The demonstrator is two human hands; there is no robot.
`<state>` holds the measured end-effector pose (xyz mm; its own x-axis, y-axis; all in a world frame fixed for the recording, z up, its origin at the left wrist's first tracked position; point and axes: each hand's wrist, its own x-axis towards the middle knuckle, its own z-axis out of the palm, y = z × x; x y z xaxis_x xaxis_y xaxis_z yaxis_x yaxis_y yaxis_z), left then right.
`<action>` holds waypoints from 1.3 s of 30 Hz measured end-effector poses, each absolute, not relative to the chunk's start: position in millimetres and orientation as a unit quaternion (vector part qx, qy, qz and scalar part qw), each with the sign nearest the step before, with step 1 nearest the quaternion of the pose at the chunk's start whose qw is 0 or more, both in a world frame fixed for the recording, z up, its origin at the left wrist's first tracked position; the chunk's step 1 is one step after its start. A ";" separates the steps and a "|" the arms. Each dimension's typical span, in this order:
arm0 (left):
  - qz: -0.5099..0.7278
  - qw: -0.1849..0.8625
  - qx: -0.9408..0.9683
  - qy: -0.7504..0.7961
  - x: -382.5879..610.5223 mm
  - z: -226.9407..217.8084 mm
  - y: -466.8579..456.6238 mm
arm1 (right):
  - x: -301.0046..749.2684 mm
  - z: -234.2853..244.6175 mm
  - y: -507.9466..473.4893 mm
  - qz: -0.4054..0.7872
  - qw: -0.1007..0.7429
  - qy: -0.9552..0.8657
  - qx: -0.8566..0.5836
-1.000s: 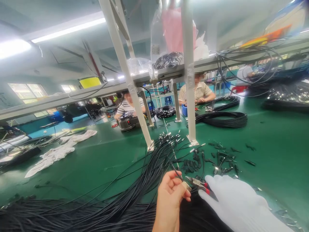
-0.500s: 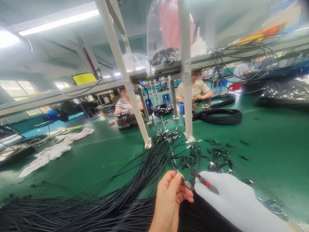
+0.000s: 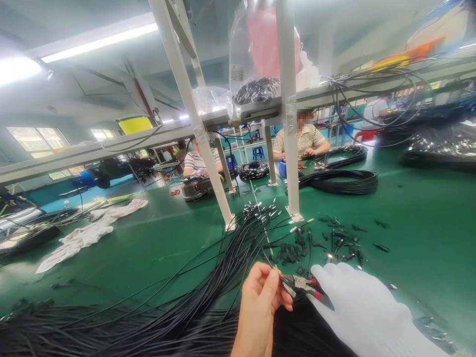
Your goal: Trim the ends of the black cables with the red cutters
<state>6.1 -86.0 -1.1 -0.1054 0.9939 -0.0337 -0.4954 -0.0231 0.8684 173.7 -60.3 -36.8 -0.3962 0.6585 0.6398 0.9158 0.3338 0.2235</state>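
I'm seeing the left hand [image 3: 258, 303] pinching a connector [image 3: 289, 289] between closed fingertips, near the cables [image 3: 226, 277]; the right hand [image 3: 366, 305] is gripping pliers [image 3: 303, 282], tips at or beside it. Black bits [image 3: 291, 253] are lying beyond; this piece is seemingly unfinished.

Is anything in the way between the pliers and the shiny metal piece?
Nothing that I can see. The gloved right hand holds the pliers with their tips right beside the metal piece in the left hand; I can't tell whether they touch.
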 end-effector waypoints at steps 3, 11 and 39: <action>0.638 0.581 0.326 0.386 5.4 -2.3 -85.5 | 175.2 -34.9 -60.0 -0.280 0.213 -0.792 -0.498; 0.641 0.553 0.344 0.407 5.0 -3.6 -83.0 | 173.0 -30.0 -59.8 -0.299 0.244 -0.785 -0.484; 0.591 0.580 0.413 0.380 -6.1 -16.3 -75.6 | 175.1 -14.0 -67.1 -0.123 0.188 -0.832 -0.508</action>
